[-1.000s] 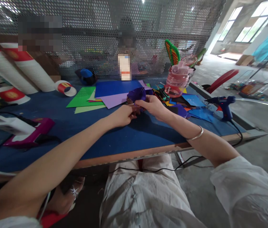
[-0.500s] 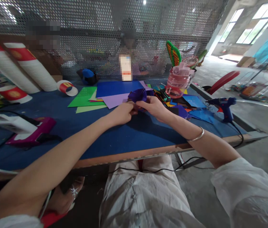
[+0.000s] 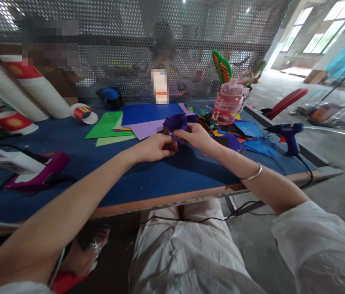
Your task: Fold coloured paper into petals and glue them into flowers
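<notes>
A dark purple piece of folded paper (image 3: 174, 122), cupped in shape, stands just above the table in front of me. My right hand (image 3: 195, 136) pinches its lower right side between thumb and fingers. Just below and left of it is my left hand (image 3: 156, 148), its fingers curled inward; whatever they may hold is hidden. Behind the hands lie a blue sheet (image 3: 149, 113), a lilac sheet (image 3: 144, 130) and a green sheet (image 3: 103, 125). Paper scraps (image 3: 250, 129) in blue, orange and black spread to the right of my right hand.
A pink bottle (image 3: 227, 104) stands behind the scraps. At the right edge sits a blue glue gun (image 3: 291, 141) with its cord hanging down. On the left are stacked paper cups (image 3: 45, 92) and a purple-and-white power strip (image 3: 57, 163). A perforated metal screen (image 3: 123, 53) rises behind.
My left hand has moved slightly down and left, away from the purple paper's underside. My right hand keeps its pinch on the paper. The whole view has shifted a little.
</notes>
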{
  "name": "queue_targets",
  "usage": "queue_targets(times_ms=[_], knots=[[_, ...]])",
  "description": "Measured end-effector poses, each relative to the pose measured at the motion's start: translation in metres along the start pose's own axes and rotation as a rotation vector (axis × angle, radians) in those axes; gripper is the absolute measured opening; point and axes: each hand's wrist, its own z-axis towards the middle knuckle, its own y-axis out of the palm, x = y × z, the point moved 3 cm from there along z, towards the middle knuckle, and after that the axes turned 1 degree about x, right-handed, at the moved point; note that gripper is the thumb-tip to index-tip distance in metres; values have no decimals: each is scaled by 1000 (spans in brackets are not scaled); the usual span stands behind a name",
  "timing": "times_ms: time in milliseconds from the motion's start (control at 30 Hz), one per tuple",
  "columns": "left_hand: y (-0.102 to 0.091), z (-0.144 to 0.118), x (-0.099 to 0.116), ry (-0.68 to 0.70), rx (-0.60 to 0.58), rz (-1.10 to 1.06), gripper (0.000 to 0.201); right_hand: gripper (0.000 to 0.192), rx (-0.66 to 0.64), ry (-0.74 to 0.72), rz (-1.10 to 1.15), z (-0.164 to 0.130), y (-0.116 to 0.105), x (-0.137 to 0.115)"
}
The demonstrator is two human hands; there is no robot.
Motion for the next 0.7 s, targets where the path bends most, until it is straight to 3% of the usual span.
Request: queue_targets(times_ms=[167,367,567,700], knots=[[6,-1,3,22,-25,70,22,20,2,0,-5,0,0,1],[0,0,0,33,-19,103,22,21,8,-3,-20,1,0,2],[-1,1,-7,-28,-55,97,26,21,-1,5,16,1,1,3],[3,4,-8,12,-50,93,14,19,-1,10,27,0,2,2]])
